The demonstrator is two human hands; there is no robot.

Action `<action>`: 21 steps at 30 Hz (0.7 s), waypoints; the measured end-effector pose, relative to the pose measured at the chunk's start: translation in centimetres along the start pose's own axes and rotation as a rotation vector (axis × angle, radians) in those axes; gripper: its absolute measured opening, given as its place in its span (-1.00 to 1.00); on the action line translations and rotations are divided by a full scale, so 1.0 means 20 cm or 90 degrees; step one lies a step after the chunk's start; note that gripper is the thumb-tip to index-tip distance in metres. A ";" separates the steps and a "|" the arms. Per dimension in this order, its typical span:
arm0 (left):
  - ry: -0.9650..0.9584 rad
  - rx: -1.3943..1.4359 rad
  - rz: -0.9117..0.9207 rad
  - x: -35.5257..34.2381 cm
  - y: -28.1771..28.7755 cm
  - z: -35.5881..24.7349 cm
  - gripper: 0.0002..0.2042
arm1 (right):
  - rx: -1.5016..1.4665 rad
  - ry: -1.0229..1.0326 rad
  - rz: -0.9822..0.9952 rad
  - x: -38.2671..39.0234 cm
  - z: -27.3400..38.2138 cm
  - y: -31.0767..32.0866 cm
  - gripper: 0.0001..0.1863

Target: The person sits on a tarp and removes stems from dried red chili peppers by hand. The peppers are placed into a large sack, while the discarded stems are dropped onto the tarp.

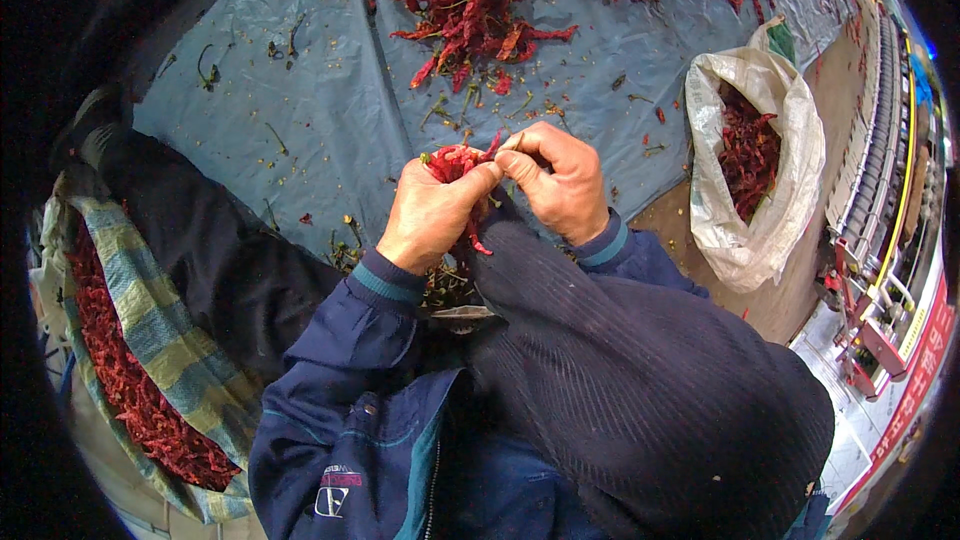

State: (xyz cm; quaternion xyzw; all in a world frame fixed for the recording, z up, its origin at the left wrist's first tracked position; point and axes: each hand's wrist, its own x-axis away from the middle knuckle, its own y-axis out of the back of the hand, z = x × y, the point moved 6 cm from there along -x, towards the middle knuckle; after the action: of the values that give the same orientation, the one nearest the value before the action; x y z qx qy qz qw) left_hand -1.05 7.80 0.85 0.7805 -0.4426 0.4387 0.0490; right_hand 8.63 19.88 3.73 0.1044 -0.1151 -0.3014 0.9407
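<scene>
Dried red chilli peppers, a small wrinkled bunch, sit at the centre of the frame, clamped in the left hand, while the right hand pinches narrowly at a stem on top. A hard tug could snap the brittle pods or spill some onto the dark ribbed trouser knee below. Farther up, loose chillies lie heaped on the grey-blue plastic tarpaulin; the white woven sack at right slumps open and might tip.

Ground cover: grey-blue tarp
On it: heap of dried red chillies, scattered stems
At its edge: white sack
</scene>
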 end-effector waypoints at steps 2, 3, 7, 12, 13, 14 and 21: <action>-0.010 0.032 -0.027 -0.01 -0.01 0.03 -0.88 | 0.218 0.257 -0.055 0.00 0.12 0.00 -0.89; -0.007 0.043 -0.028 -0.01 -0.02 0.02 -0.88 | 0.237 0.271 -0.057 0.01 0.13 0.01 -0.89; -0.007 0.135 0.015 0.02 -0.06 0.02 -0.88 | 0.022 0.037 -0.067 0.04 0.05 0.03 -0.86; -0.224 0.057 0.244 0.08 -0.08 -0.07 -0.97 | -0.632 -0.273 0.126 0.06 -0.04 -0.07 -0.75; -0.229 -0.043 0.312 0.11 -0.09 -0.09 -0.92 | -0.560 -0.277 0.161 0.06 -0.08 -0.06 -0.77; -0.150 -0.035 0.295 0.11 -0.07 -0.09 -0.94 | -0.487 -0.281 0.195 0.07 -0.12 -0.05 -0.79; 0.004 0.268 0.122 0.04 0.13 0.03 -0.92 | 0.431 -0.094 0.156 -0.11 -0.26 0.09 -0.74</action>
State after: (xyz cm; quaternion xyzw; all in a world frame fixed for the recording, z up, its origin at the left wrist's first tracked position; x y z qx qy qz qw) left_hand -2.44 5.51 0.28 0.7266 -0.4134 0.5264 -0.1552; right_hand 9.32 23.38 -1.03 0.3732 -0.2877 -0.1382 0.8711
